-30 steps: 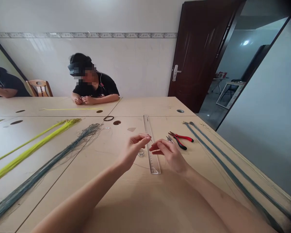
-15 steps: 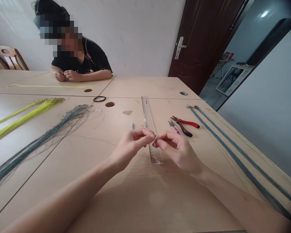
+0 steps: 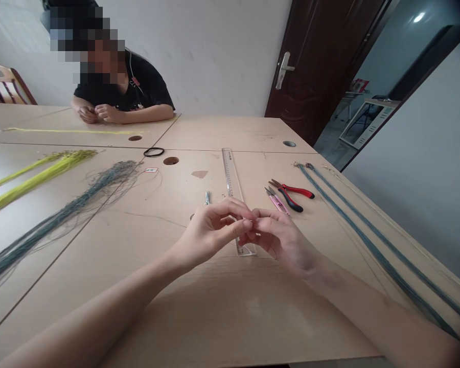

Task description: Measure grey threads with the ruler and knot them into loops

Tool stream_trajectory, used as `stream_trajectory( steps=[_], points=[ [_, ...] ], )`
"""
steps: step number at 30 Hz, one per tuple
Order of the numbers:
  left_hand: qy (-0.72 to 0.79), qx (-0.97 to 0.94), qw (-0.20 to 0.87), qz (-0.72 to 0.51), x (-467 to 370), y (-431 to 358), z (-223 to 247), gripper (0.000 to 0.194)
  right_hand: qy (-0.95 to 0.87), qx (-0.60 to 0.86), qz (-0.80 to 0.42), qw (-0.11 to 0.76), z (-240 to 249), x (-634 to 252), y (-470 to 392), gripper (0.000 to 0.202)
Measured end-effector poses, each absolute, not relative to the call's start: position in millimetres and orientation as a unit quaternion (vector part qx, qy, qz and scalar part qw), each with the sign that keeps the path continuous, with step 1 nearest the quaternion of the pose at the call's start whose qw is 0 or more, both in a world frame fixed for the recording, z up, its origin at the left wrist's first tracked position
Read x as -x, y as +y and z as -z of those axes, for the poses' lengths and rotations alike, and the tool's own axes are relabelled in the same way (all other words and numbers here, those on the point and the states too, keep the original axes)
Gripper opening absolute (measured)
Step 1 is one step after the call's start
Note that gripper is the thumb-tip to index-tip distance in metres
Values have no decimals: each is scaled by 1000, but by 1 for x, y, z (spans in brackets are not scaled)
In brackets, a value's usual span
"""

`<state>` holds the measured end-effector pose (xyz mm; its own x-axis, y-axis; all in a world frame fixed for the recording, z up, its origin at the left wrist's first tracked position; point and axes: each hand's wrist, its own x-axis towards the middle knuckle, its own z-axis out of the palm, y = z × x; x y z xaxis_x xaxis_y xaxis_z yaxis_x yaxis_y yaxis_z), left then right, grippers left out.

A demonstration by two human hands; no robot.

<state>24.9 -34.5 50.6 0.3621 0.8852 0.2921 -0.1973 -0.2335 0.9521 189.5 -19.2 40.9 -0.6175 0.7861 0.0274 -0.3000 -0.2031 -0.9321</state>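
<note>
Apparently we're at fine handwork; left hand (image 3: 214, 227) and right hand (image 3: 281, 235) press fingers together, any piece hidden; steadiness likely needed next.

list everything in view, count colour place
table: 1, pale wood, foreground
ruler: 1, clear, centre
pliers: 1, red-black, right
snips: 1, pink, beside pliers
tool tip: 1, silver, centre
thick bundles: 2, yellow, left
dark bundles: 3, blue-grey, one left, two right
loose strand: 1, yellow, far left
band: 1, black, left of ruler
tag: 1, white, near band
person: 1, black shirt, across table
chair: 1, brown, background
door: 1, brown, background
left hand: 1, bare, centre
right hand: 1, bare, touching left
</note>
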Motion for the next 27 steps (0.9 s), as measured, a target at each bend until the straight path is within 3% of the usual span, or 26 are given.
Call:
stream_trajectory(
  steps=[13, 19, 27],
  points=[
    [329, -581, 564, -485, -24, -35, -49, 22, -587, 293, -660, 364, -46, -195, -19, 16],
    [407, -581, 507, -490, -25, -34, -53, 23, -658, 336, -549, 391, -49, -193, -25, 11],
    [515, -608, 414, -440, -26, -37, -57, 26, -688, 384, -479, 388, -40, -192, -24, 18]
  ],
)
